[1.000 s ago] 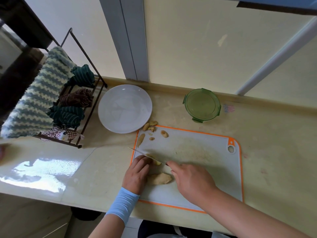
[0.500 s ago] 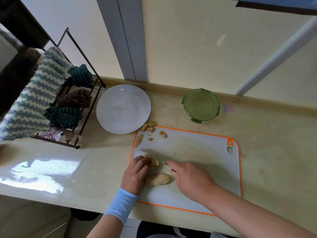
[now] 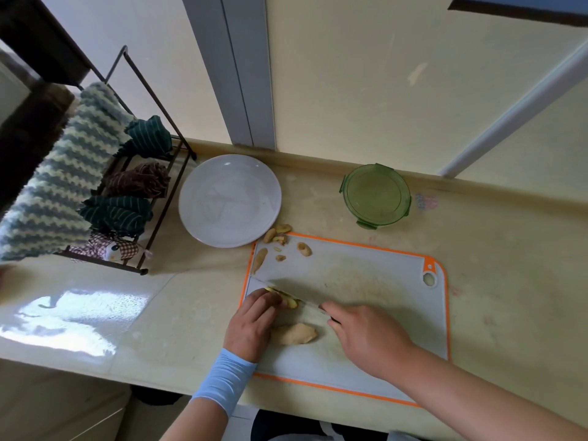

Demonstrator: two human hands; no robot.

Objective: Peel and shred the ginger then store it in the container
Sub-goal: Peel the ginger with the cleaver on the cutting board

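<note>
On the white, orange-rimmed cutting board (image 3: 366,272) my left hand (image 3: 253,323) holds down a small yellow ginger piece (image 3: 288,299) with curled fingertips. My right hand (image 3: 366,335) grips the handle of a knife (image 3: 273,286); its thin blade lies across that piece and points left. A larger peeled ginger chunk (image 3: 294,334) rests loose between my hands. Ginger peel scraps (image 3: 278,238) lie at the board's far left corner. A round green lidded container (image 3: 375,195) stands behind the board.
A white plate (image 3: 229,198) sits left of the container. A dark wire rack (image 3: 152,218) with folded cloths and a striped towel stands at the far left. The wall runs close behind the counter, whose front edge is right below the board.
The knife blade has shifted slightly along the small ginger piece; both hands stay in nearly the same place. The view has drifted a little.
</note>
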